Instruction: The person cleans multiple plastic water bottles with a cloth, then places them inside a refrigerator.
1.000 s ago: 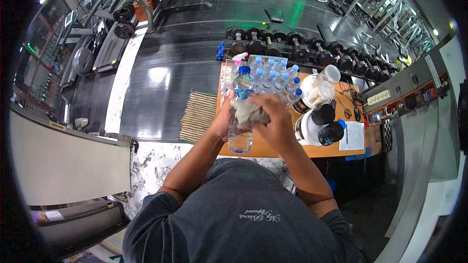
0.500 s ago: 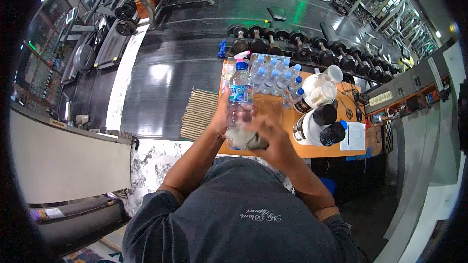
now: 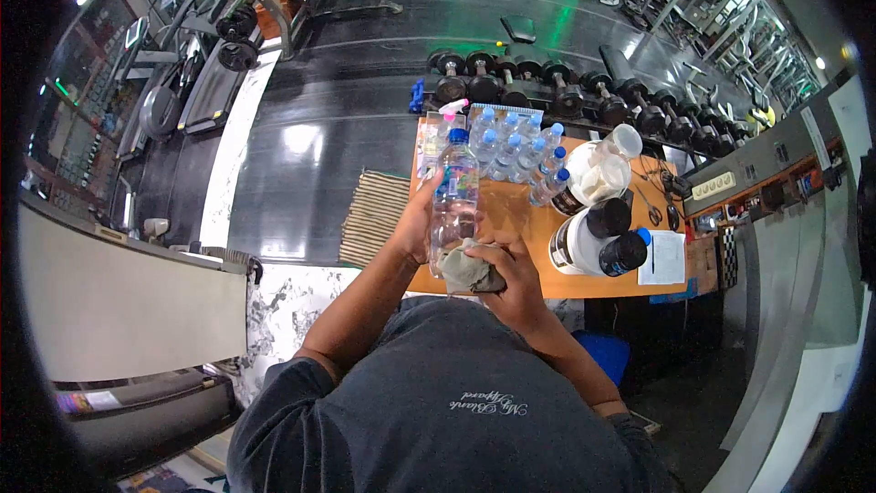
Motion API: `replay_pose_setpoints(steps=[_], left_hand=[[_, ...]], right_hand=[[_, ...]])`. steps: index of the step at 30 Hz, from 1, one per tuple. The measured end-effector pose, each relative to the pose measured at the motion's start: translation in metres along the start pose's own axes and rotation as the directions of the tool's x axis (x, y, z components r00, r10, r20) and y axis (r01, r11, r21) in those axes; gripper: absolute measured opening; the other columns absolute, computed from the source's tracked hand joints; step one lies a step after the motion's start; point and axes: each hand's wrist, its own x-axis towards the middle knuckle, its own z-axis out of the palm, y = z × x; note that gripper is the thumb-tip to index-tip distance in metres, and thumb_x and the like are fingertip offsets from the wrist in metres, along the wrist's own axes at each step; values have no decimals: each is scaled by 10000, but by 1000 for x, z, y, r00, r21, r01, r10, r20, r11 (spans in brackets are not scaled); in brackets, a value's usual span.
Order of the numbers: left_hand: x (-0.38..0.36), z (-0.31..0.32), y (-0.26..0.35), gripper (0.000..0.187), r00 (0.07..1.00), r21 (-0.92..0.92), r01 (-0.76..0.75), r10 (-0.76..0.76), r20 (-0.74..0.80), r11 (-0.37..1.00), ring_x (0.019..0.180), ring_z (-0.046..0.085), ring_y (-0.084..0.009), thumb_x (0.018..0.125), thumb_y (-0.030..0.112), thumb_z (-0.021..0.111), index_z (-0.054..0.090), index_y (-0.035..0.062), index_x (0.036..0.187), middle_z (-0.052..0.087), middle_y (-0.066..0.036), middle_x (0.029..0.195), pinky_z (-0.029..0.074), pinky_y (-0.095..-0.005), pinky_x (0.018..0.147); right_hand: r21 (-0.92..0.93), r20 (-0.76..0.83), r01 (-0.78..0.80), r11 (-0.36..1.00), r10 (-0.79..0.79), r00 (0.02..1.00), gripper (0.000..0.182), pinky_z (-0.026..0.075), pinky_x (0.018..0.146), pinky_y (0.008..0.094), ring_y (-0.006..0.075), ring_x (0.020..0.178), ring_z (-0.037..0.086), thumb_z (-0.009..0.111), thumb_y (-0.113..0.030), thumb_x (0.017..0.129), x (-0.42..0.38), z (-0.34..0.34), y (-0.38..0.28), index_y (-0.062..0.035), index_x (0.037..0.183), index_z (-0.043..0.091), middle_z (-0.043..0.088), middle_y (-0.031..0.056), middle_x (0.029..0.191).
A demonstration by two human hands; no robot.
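Note:
My left hand (image 3: 419, 222) is wrapped round the side of a large clear water bottle (image 3: 453, 219) with a blue cap, held upright in front of me. In my right hand (image 3: 514, 279) is a grey-green cloth (image 3: 469, 269), pressed against the lower part of the bottle. Just beyond, a spray bottle (image 3: 450, 116) with a pink and white nozzle is partly hidden behind the water bottle. Several small water bottles (image 3: 511, 152) with blue caps stand in a group on the wooden table (image 3: 511, 204).
White tubs (image 3: 569, 245) and a black-lidded shaker (image 3: 622, 252) stand on the table's right side, with a paper sheet (image 3: 663, 260), scissors (image 3: 650, 209) and cables nearby. A dumbbell rack (image 3: 566, 96) runs behind the table. A striped mat (image 3: 374, 217) lies left.
The large bottle has turned, so its label faces elsewhere. My right hand with the cloth has shifted slightly right and down along its base.

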Motion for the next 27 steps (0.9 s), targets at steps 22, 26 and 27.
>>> replay_pose_setpoints(steps=[22, 26, 27], left_hand=[[-16, -5, -8, 693, 986, -225, 118, -86, 145, 967, 960, 732, -285, 1027, 652, 472, 565, 40, 1338, 700, -176, 1147, 620, -411, 800], [-29, 3, -7, 742, 983, 30, 82, -86, 165, 996, 826, 749, -288, 1024, 696, 428, 581, 29, 1311, 723, -175, 1058, 626, -414, 715], [-28, 3, -7, 747, 980, 36, 84, -89, 179, 996, 833, 750, -290, 1023, 697, 431, 586, 23, 1305, 724, -177, 1057, 628, -414, 726]], right_hand=[[-251, 68, 289, 924, -281, 957, 628, 574, 886, 413, 315, 1069, 678, 861, -6, 674, 80, -22, -32, -183, 1260, 720, 635, 94, 1161], [-197, -173, 23, 980, -58, 983, 632, 562, 895, 425, 329, 1060, 678, 839, 39, 674, 110, -46, -19, -169, 1257, 714, 632, 109, 1178], [-186, -181, -23, 982, -12, 983, 616, 561, 885, 436, 338, 1057, 677, 828, 42, 687, 111, -45, -16, -157, 1257, 708, 633, 111, 1177]])
